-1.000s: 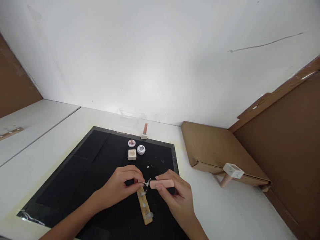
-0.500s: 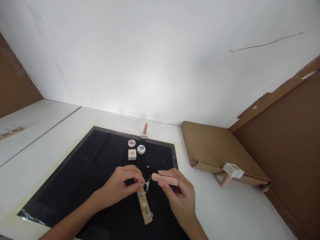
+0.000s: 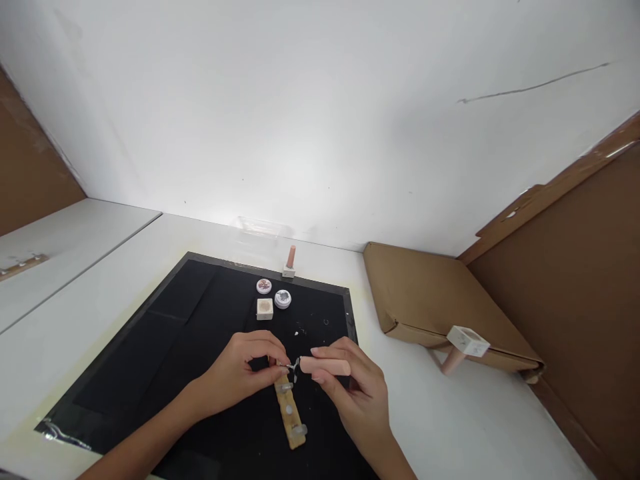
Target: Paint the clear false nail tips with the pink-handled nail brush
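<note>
Between thumb and fingers, my right hand (image 3: 357,387) grips a pink nail polish brush cap (image 3: 327,366), held nearly level. Its dark brush end points left and meets or nearly meets a small pale T-shaped piece (image 3: 295,371), possibly a nail tip on a stem. My left hand (image 3: 257,360) pinches this piece by its stem, above the upper end of a wooden strip (image 3: 290,413). Clear nail-like tips (image 3: 299,431) stand along the strip. A capless white square bottle (image 3: 265,309) sits beyond my left hand on the black mat (image 3: 200,320).
Two round tins (image 3: 283,299) lie behind the bottle. A pink-capped bottle (image 3: 289,262) stands at the mat's back edge. On the right, another bottle (image 3: 467,341) rests cap-down beside a cardboard box (image 3: 430,287). A second strip (image 3: 23,267) lies far left.
My right hand has shifted the brush cap slightly left and down, bringing its brush end to the pale piece. My left hand has stayed in place.
</note>
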`<state>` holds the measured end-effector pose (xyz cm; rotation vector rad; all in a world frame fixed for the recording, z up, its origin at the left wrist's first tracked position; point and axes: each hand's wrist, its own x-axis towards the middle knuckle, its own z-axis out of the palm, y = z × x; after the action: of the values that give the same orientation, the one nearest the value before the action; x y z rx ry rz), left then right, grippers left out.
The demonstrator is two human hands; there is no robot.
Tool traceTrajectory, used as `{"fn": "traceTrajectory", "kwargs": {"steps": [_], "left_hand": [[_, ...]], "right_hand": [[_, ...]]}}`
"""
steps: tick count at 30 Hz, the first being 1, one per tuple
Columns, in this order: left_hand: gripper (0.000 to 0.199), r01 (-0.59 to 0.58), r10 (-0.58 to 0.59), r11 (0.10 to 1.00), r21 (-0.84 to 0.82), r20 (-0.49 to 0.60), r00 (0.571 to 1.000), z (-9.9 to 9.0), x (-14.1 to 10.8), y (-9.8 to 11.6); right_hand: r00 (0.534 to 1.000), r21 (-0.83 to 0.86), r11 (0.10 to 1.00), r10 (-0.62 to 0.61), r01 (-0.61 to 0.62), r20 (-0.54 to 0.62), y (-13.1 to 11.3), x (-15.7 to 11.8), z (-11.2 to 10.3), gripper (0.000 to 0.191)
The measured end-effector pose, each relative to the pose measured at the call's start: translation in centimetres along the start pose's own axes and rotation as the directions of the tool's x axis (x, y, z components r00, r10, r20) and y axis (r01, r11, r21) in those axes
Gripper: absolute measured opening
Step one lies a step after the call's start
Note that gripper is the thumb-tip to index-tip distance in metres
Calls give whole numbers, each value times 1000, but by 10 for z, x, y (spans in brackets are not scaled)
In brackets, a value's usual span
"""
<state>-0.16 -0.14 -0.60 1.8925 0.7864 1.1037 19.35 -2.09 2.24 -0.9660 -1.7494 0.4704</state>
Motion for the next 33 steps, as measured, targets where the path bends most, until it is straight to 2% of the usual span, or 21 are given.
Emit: {"fn": "traceTrajectory", "kwargs": {"steps": [12,24,33], "left_hand": [[8,14,-14,1000,-14,-18,1000,-1,1,3],[8,22,-23,1000,-19,-33,999,-1,2,3],[9,39,-40,999,-19,-11,999,0,1,3]], "right_hand": [[1000,68,998,-10,10,-2,-2,2,0,23],[999,96,995,-16,13,29,3,0,-2,13],[997,90,996,-33,28,64,3,-1,0,20]]}}
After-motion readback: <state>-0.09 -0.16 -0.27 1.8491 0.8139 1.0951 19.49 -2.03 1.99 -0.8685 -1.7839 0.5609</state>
